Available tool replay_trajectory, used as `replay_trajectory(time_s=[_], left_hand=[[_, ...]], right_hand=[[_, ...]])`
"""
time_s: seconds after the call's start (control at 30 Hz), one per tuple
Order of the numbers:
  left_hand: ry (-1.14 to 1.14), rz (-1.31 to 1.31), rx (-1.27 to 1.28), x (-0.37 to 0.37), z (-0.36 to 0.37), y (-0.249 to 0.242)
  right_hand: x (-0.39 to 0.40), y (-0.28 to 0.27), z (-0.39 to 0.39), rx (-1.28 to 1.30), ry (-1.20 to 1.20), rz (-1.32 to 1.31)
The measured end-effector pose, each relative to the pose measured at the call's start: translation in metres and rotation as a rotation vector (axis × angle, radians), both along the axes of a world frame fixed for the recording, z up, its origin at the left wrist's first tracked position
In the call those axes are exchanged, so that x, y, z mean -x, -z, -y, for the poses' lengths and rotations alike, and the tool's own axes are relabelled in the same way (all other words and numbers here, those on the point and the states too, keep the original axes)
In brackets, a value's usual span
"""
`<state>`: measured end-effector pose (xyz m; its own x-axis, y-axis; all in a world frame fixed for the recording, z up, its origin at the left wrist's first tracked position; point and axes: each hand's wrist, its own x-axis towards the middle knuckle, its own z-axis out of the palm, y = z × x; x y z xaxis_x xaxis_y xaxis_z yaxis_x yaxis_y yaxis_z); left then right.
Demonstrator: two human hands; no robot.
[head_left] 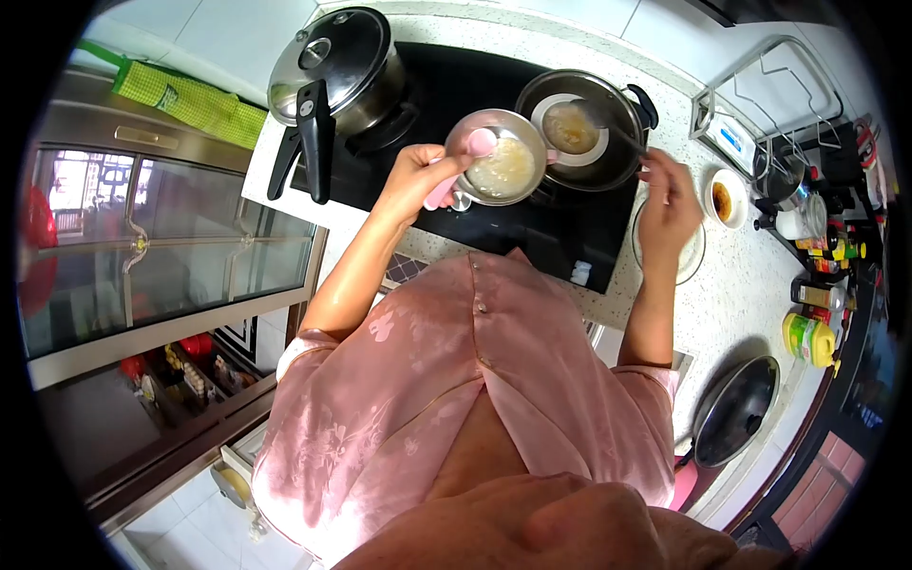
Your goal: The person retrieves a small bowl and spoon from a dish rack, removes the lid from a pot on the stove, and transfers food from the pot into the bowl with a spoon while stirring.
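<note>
My left hand (pixel 418 180) is closed at the near left side of a metal bowl (pixel 458 127) with pink grips, holding it over the cooktop. Cloudy liquid with pale bits lies in this bowl, and a pink spoon (pixel 481 142) rests against its inner wall by my thumb. My right hand (pixel 669 195) has its fingers closed round the handle end of a dark ladle (pixel 608 116), whose head is blurred over a white-rimmed bowl (pixel 600 152). That bowl sits inside a dark pan (pixel 622 173) and contains a brownish, cloudy liquid.
A lidded pressure cooker (pixel 366 71) stands on the left of the black cooktop (pixel 532 237). Under my right forearm is a glass dish (pixel 696 256). A bowl of brown sauce (pixel 727 199), several bottles (pixel 807 332) and a pan lid (pixel 736 411) line the right counter.
</note>
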<state>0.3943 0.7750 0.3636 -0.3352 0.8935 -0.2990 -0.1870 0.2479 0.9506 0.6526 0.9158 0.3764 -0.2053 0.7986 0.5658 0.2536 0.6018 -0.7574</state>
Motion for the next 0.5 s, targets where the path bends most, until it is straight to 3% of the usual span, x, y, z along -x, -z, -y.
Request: replay_trajectory(time_s=[0.07, 0.5], left_hand=[[-0.065, 0.006, 0.004, 0.003, 0.007, 0.001], [-0.095, 0.078, -0.033, 0.009, 0.026, 0.012]], right_hand=[[0.004, -0.003, -0.001, -0.245, -0.146, 0.235], [0.026, 0.027, -0.002, -0.312, -0.038, 0.3]])
